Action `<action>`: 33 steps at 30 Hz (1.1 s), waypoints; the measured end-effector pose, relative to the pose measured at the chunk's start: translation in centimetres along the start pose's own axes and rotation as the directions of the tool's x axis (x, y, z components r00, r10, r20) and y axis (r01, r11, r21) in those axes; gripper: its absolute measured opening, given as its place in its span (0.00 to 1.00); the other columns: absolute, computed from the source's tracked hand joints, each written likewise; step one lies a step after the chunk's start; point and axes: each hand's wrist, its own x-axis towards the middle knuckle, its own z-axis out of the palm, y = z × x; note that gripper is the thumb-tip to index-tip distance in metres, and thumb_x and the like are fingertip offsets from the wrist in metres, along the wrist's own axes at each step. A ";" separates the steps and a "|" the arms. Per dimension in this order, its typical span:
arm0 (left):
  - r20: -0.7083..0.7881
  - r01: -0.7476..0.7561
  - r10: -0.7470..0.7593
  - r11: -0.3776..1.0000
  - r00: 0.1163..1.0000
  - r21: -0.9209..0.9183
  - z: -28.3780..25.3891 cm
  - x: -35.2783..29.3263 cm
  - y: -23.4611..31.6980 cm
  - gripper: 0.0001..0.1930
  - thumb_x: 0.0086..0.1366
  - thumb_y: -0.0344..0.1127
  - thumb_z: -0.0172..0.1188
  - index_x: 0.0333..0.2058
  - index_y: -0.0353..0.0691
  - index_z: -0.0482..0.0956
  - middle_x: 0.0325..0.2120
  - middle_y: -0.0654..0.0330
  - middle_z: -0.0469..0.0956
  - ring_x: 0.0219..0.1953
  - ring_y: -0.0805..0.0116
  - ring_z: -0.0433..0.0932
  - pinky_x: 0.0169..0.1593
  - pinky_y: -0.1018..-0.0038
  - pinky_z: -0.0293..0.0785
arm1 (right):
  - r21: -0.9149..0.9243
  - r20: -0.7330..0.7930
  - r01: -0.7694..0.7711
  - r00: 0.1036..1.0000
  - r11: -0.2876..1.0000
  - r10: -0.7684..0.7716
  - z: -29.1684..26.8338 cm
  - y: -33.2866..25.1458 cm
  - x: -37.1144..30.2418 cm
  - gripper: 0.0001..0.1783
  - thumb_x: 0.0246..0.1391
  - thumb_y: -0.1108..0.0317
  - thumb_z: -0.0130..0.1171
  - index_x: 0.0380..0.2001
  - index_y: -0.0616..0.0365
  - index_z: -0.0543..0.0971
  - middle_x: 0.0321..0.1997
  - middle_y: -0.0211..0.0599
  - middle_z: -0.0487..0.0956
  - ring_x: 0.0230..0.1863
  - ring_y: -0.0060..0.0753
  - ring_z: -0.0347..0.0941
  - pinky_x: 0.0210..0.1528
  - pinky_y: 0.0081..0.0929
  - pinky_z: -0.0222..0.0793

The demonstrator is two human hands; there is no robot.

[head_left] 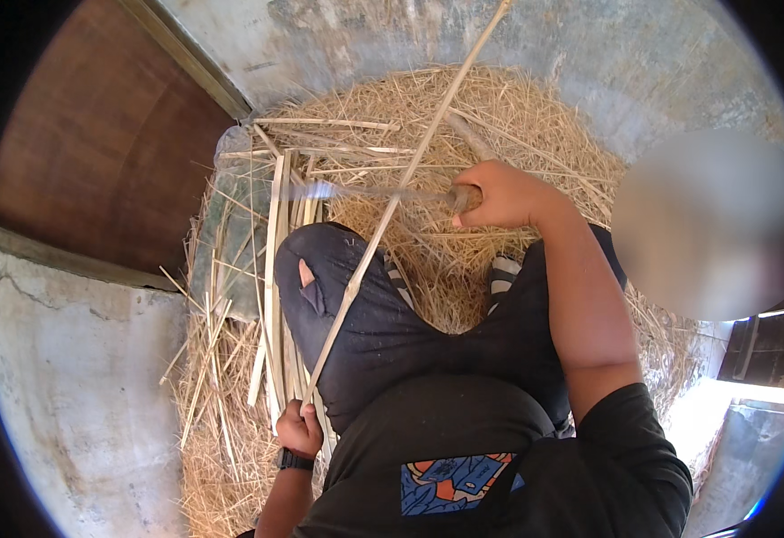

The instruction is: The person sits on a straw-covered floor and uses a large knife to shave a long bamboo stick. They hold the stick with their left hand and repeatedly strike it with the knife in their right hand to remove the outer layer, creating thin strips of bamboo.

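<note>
A long, thin bamboo stick (356, 273) slants across the view, from beside my left hip up to the far wall. Its near end is in my left hand (300, 430), fingers wrapped around it. My right hand (507, 195) is closed on the wooden handle of a knife (463, 198) above the straw. The blade points left and crosses the stick beyond my knees; it is smeared by motion, and whether it touches the stick I cannot tell.
Split bamboo strips (277, 269) lie along my left leg. Straw (535, 117) covers the floor around my feet, with a thicker stick (469, 136) on it. A concrete wall (392, 40) and a brown panel (109, 143) stand close by. A blurred patch hides part of the right side.
</note>
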 end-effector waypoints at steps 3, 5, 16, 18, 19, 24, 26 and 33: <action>-0.002 -0.001 0.001 1.000 1.000 0.022 0.3 -0.4 -0.9 0.18 0.71 0.45 0.53 0.28 0.36 0.74 0.16 0.46 0.72 0.22 0.38 0.75 0.26 0.56 0.70 | 0.009 -0.097 -0.030 0.995 1.000 0.031 -0.9 -0.2 -0.1 0.23 0.50 0.53 0.70 0.42 0.60 0.82 0.29 0.34 0.80 0.34 0.32 0.77 0.38 0.37 0.70; -0.017 -0.017 0.018 0.999 1.000 0.037 0.2 -0.2 -0.3 0.19 0.71 0.46 0.53 0.28 0.36 0.74 0.16 0.45 0.72 0.22 0.38 0.75 0.26 0.55 0.70 | 0.151 -0.248 -0.132 0.954 0.980 0.167 -1.8 1.3 0.0 0.22 0.50 0.54 0.70 0.42 0.58 0.82 0.31 0.35 0.81 0.35 0.33 0.78 0.39 0.37 0.70; -0.028 0.021 -0.021 1.000 0.999 -0.004 0.6 -0.5 -0.4 0.16 0.69 0.44 0.55 0.29 0.35 0.74 0.17 0.44 0.74 0.23 0.37 0.76 0.27 0.54 0.71 | -0.179 0.136 0.207 0.974 0.962 -0.184 1.1 -3.1 0.1 0.20 0.51 0.57 0.71 0.44 0.57 0.82 0.32 0.39 0.82 0.35 0.34 0.78 0.41 0.38 0.73; -0.028 0.041 -0.041 0.999 0.999 0.023 0.4 -0.8 -0.7 0.16 0.69 0.44 0.55 0.29 0.35 0.74 0.17 0.44 0.74 0.24 0.37 0.76 0.27 0.54 0.71 | -0.027 -0.032 0.010 0.999 1.000 -0.011 -0.4 -1.6 0.1 0.20 0.52 0.57 0.70 0.44 0.58 0.82 0.32 0.39 0.82 0.35 0.35 0.78 0.41 0.37 0.73; -0.039 0.044 -0.043 0.999 0.998 0.030 0.3 -1.0 -0.5 0.17 0.69 0.44 0.55 0.29 0.35 0.74 0.17 0.44 0.74 0.23 0.36 0.76 0.27 0.53 0.70 | 0.056 -0.103 -0.078 0.991 0.995 0.083 -1.3 -0.4 0.2 0.20 0.52 0.58 0.70 0.44 0.58 0.82 0.32 0.39 0.81 0.35 0.35 0.78 0.41 0.37 0.74; -0.049 0.004 -0.002 1.000 0.999 0.029 0.4 0.0 0.3 0.18 0.69 0.45 0.55 0.29 0.35 0.74 0.17 0.43 0.73 0.23 0.36 0.75 0.27 0.53 0.70 | 0.308 -0.411 -0.204 0.852 0.929 0.323 -1.8 3.3 -0.2 0.20 0.53 0.57 0.70 0.43 0.59 0.82 0.33 0.39 0.81 0.35 0.37 0.78 0.42 0.38 0.74; -0.035 0.023 -0.023 1.000 0.999 0.003 0.5 0.0 0.4 0.18 0.69 0.46 0.55 0.29 0.35 0.74 0.17 0.43 0.73 0.23 0.36 0.75 0.27 0.53 0.70 | 0.270 -0.330 -0.123 0.920 0.955 0.212 -0.5 1.7 -0.1 0.20 0.53 0.57 0.70 0.43 0.59 0.82 0.34 0.39 0.82 0.36 0.38 0.78 0.43 0.41 0.74; -0.037 0.015 -0.014 1.000 0.999 0.022 0.4 -0.6 -0.3 0.17 0.69 0.45 0.55 0.30 0.35 0.74 0.18 0.43 0.74 0.24 0.36 0.76 0.27 0.53 0.70 | -0.056 -0.115 0.003 0.993 0.998 -0.010 -0.2 0.0 0.4 0.18 0.52 0.58 0.70 0.42 0.57 0.82 0.33 0.40 0.83 0.37 0.40 0.78 0.46 0.42 0.73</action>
